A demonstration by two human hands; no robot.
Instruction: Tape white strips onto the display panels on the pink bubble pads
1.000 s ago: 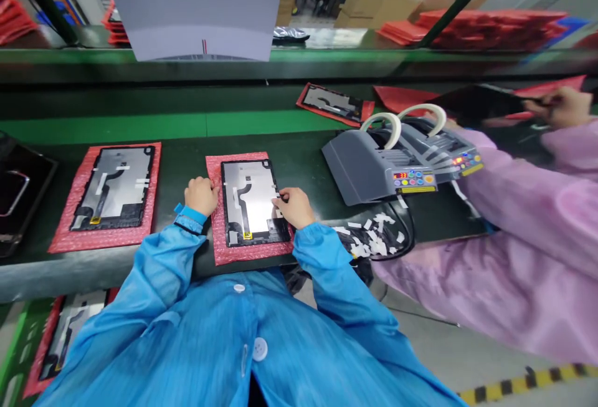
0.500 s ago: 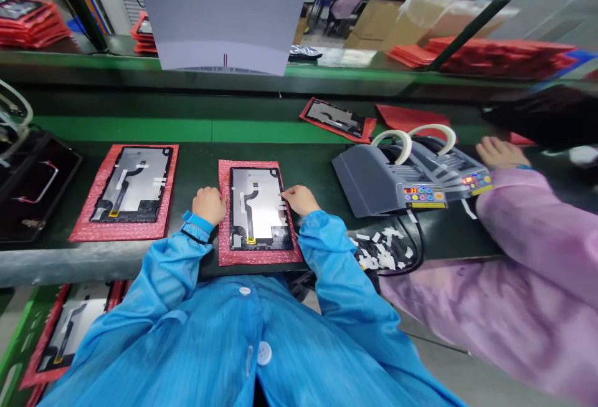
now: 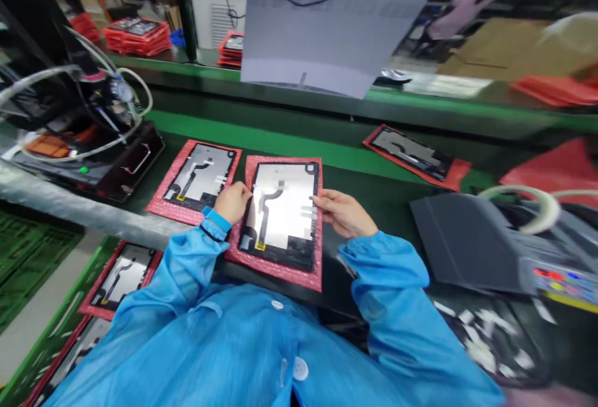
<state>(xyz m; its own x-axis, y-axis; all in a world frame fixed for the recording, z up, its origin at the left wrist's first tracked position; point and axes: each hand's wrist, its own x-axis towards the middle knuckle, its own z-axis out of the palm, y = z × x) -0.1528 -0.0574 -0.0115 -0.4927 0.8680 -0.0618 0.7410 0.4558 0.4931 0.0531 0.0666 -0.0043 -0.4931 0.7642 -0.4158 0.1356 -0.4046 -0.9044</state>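
Observation:
Between my two hands is a tablet screen panel [image 3: 284,220], its silvery back up, with a dark flex cable and white tape pieces on it. It lies on a pink-red bubble-wrap sleeve [image 3: 308,279]. My left hand [image 3: 233,201] pinches the left edge, and its fingertips are partly hidden. My right hand [image 3: 344,210] grips the right edge, thumb on top and fingers beneath. Close by on the left, a second screen panel [image 3: 200,173] lies on its own bubble-wrap sleeve.
A black machine with hoses [image 3: 126,170] stands at left. Grey tape dispensers [image 3: 471,239] stand at right, with white tape scraps [image 3: 490,338] before them. Another panel [image 3: 411,151] lies at the back. More panels [image 3: 124,276] sit in a green rack at lower left.
My view has turned left. The held panel and its sleeve have moved left, close up to the second panel. My right hand now grips the edge more fully.

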